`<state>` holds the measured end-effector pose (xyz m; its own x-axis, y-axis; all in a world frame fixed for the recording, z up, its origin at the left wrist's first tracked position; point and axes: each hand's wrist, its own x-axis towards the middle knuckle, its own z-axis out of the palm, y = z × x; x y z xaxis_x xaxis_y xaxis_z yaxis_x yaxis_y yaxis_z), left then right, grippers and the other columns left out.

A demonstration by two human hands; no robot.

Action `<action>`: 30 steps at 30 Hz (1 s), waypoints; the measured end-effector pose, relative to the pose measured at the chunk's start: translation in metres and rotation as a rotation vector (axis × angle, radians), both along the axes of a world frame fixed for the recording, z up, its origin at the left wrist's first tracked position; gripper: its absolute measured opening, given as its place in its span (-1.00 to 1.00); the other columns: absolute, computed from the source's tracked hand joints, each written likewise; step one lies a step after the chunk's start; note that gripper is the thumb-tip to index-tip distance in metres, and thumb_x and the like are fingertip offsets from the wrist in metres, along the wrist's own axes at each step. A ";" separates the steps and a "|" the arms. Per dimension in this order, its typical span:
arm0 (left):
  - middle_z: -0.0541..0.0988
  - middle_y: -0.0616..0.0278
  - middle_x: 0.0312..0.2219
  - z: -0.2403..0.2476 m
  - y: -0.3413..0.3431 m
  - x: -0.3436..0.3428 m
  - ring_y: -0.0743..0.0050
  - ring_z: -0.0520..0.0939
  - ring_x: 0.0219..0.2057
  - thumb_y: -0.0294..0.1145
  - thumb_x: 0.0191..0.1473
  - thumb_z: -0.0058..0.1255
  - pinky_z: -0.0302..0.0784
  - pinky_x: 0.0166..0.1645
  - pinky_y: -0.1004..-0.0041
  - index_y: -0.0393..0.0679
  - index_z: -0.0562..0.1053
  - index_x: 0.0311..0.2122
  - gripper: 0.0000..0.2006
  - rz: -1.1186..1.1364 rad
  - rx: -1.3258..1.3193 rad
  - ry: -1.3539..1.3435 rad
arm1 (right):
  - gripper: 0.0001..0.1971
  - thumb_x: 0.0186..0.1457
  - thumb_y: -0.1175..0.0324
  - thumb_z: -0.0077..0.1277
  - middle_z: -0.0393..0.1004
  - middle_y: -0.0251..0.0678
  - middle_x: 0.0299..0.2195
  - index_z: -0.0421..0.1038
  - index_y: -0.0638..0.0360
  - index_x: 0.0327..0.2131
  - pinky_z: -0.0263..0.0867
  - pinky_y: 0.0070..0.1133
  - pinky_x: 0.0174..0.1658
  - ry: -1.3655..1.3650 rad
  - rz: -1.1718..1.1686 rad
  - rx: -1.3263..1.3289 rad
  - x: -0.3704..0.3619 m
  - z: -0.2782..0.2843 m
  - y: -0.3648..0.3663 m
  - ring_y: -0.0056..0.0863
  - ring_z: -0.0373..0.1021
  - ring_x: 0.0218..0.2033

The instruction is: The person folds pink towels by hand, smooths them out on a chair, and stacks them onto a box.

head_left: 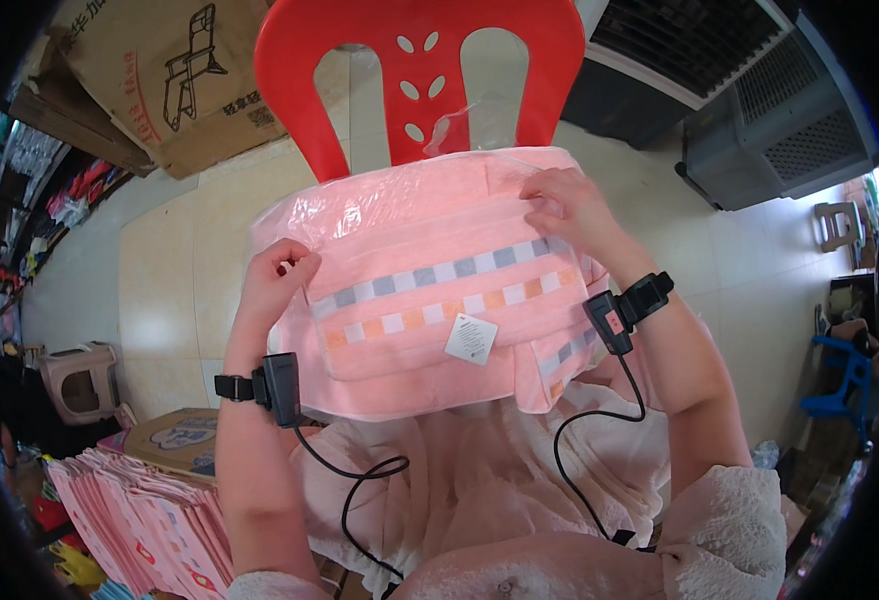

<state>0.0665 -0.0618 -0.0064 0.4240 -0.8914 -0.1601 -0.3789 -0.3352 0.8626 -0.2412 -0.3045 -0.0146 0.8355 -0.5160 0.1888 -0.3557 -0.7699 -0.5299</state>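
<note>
A folded pink towel (440, 325) lies in front of me, banded with grey-and-white and orange-and-white checks. On its lower part sits a white square tag (471, 338). Shiny clear plastic film (345, 215) surrounds the pink fabric, its loose end reaching up toward the chair. At the towel's upper left edge, my left hand (275, 285) is closed, thumb against curled fingers. My right hand (578, 212) pinches at the upper right edge with bent fingers. Whether film is also caught in either pinch, I cannot tell.
A red plastic chair (420, 90) stands just beyond the towel. To my lower left is a stack of folded pink pieces (145, 520) beside a flat cardboard piece (175, 440). A large carton (170, 80) is far left; a grey appliance (775, 110) is far right. Black cables run from both wrist devices.
</note>
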 end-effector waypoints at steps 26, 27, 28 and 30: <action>0.41 0.41 -0.61 -0.015 0.011 0.002 0.73 0.36 -0.59 -0.37 -0.02 -0.02 0.27 -0.48 0.65 -0.26 0.42 -0.48 -0.84 0.130 0.009 0.063 | -0.77 -0.15 0.16 0.02 0.42 -0.30 -0.51 0.39 0.12 -0.59 0.14 -0.42 -0.25 0.248 -0.136 -0.094 0.032 -0.002 0.008 -0.35 0.31 -0.35; 0.41 0.41 -0.61 -0.015 0.011 0.002 0.73 0.36 -0.59 -0.37 -0.02 -0.02 0.27 -0.48 0.65 -0.26 0.42 -0.48 -0.84 0.128 0.007 0.066 | -0.76 -0.15 0.15 0.01 0.42 -0.30 -0.50 0.40 0.12 -0.59 0.15 -0.42 -0.24 0.280 -0.162 -0.120 0.029 -0.001 0.006 -0.35 0.31 -0.34; 0.41 0.40 -0.62 -0.013 0.012 0.002 0.72 0.36 -0.61 -0.36 -0.02 -0.02 0.27 -0.51 0.65 -0.27 0.42 -0.48 -0.83 0.132 0.040 0.101 | -0.76 -0.15 0.15 0.01 0.42 -0.30 -0.50 0.40 0.12 -0.59 0.15 -0.42 -0.24 0.284 -0.164 -0.122 0.028 -0.002 0.004 -0.35 0.31 -0.34; 0.41 0.40 -0.62 -0.011 0.005 -0.003 0.71 0.37 -0.62 -0.35 -0.01 -0.03 0.27 -0.54 0.64 -0.28 0.41 -0.48 -0.81 0.107 0.064 0.158 | -0.75 -0.14 0.14 0.02 0.42 -0.29 -0.47 0.42 0.13 -0.55 0.16 -0.42 -0.20 0.234 -0.171 -0.168 0.012 -0.006 -0.005 -0.34 0.31 -0.32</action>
